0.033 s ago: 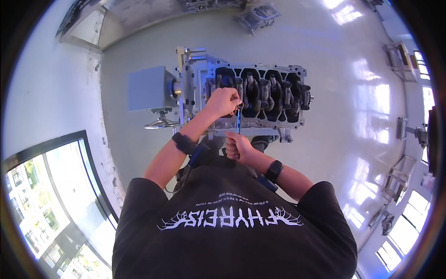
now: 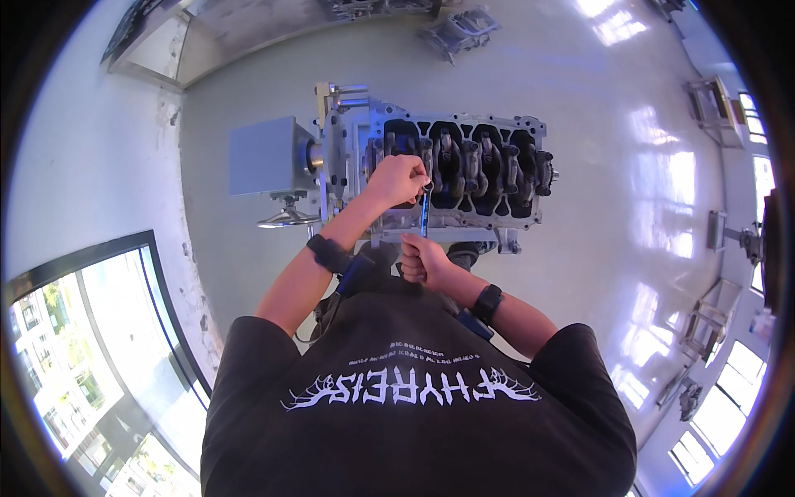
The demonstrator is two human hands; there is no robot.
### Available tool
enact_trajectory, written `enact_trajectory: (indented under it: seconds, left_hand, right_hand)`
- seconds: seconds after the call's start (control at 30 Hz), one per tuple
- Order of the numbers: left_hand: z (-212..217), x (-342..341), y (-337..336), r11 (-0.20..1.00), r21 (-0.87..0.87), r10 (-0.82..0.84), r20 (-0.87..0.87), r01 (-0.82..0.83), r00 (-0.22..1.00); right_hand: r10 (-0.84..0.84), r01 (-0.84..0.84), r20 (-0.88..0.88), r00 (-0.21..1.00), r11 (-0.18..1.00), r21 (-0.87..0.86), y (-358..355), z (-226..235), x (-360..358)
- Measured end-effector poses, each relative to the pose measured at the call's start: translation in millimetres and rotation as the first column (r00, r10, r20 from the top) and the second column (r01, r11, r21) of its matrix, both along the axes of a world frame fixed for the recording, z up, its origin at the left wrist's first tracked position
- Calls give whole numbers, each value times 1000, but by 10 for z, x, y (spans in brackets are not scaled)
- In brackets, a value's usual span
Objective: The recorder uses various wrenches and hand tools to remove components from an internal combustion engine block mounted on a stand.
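Observation:
Belly-up in front of me is a metal engine block (image 2: 523, 217) with its crankshaft (image 2: 472, 170) exposed. Across its near side runs a slim wrench (image 2: 426, 217), its shank pointing toward me. My right hand (image 2: 424, 263) is closed in a fist around the near end of the handle, just off the block's near edge. Over the left part of the block, my left hand (image 2: 399, 180) is closed, fingers curled at the wrench's far end beside a bearing cap (image 2: 427, 153). Those fingers hide what the wrench head sits on.
The block is fixed at its left end to a stand with a grey box (image 2: 263, 157) and a handwheel (image 2: 288, 217). Another metal engine part (image 2: 460, 31) lies on the floor beyond. A bench (image 2: 248, 29) stands at the far left, near a wall and window.

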State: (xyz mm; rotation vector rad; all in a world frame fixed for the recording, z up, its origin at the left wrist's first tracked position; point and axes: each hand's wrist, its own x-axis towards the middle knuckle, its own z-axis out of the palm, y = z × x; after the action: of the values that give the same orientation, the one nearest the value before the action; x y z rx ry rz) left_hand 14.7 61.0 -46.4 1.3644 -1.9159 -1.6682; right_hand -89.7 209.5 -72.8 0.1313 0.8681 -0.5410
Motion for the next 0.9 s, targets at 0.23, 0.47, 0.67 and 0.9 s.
enact_trajectory:
  seconds: [0.23, 0.47, 0.67, 0.9]
  left_hand:
    - [61, 24, 0, 999, 45, 11, 2, -11, 1000]
    - [14, 22, 1, 999, 35, -4, -11, 4, 1000]
    - [12, 40, -57, 997, 80, -15, -1, 15, 1000]
    - [-10, 13, -6, 999, 26, -29, -10, 29, 1000]
  right_hand:
    - [26, -19, 96, 995, 997, -75, 2, 96, -167]
    - [57, -59, -24, 998, 991, -118, 151, -138, -695]
    - [84, -127, -139, 987, 933, -336, -51, 124, -407]
    - [-151, 137, -29, 988, 950, -281, 28, 49, -300]
